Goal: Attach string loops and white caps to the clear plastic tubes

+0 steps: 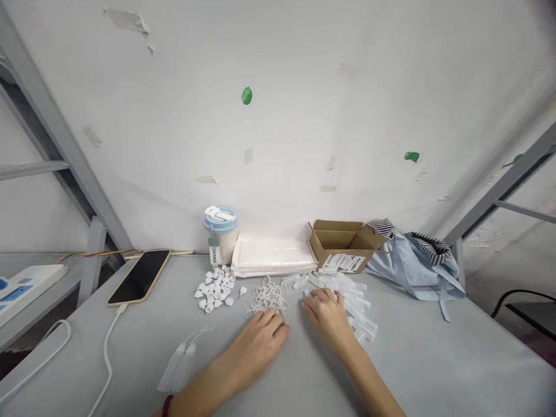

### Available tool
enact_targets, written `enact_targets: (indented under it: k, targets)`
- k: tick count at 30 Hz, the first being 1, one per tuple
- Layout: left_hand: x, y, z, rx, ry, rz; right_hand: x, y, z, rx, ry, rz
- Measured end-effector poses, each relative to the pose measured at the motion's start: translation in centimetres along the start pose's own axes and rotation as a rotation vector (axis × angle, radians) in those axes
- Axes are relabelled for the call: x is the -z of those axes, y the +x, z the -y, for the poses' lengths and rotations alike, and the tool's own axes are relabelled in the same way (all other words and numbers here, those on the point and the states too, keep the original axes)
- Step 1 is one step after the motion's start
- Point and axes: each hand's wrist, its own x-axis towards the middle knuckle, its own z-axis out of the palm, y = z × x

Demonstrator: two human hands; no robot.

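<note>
L forearm (pixel 197 387) is lying nearest, w/ a dark red band (pixel 167 405) at the wrist. L hand (pixel 263 339) is resting half-curled at the near side of the white cords (pixel 268 296); R hand (pixel 326 311) is resting part-open, fingers bent, over the L side of the clear tubes (pixel 359 302). Can't tell if either is gripping anything. Prob. a picking step is running; next move is likely calling for a fine pinch on single pcs. White caps (pixel 215 288) are sitting L of the cords. Packets (pixel 274 255) + box (pixel 339 238) are limiting reach at back; phone (pixel 141 278) is lying nr the L edge. Gray tabletop (pixel 434 353) is leaving room btwn hands and far R.
</note>
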Motion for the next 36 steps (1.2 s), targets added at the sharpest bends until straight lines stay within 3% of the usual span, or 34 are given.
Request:
enact_targets:
  k: [3,9,15,21,25,28,32,36]
  targets:
    - [-0.3,0.5,-0.1,0.028,0.004,0.078,-0.1,0.0,0.2,0.007,0.0,0.001]
    - [-0.7,0.7,0.5,0.112,-0.095,0.087,-0.7,-0.1,0.6,0.003,0.053,-0.001]
    - [-0.6,1.2,1.0,0.265,-0.368,-0.009,-0.9,-0.2,0.4,-0.011,0.276,-0.077]
    - [1.5,0.3,2.5,0.472,-0.744,-0.122,-0.3,-0.5,1.1,0.0,0.574,-0.143]
    - [1.5,-1.3,3.6,0.641,-1.335,-0.245,0.2,-0.9,2.9,0.012,0.803,-0.113]
    - [1.4,-1.8,3.8,0.689,-1.553,-0.335,0.4,-1.4,4.1,0.005,0.985,-0.051]
    - [1.8,-1.7,3.7,0.714,-1.518,-0.387,0.3,-1.8,4.9,0.009,1.001,0.018]
    - [2.2,-1.4,3.3,0.721,-1.081,-0.436,0.5,-1.9,5.5,0.032,1.061,0.061]
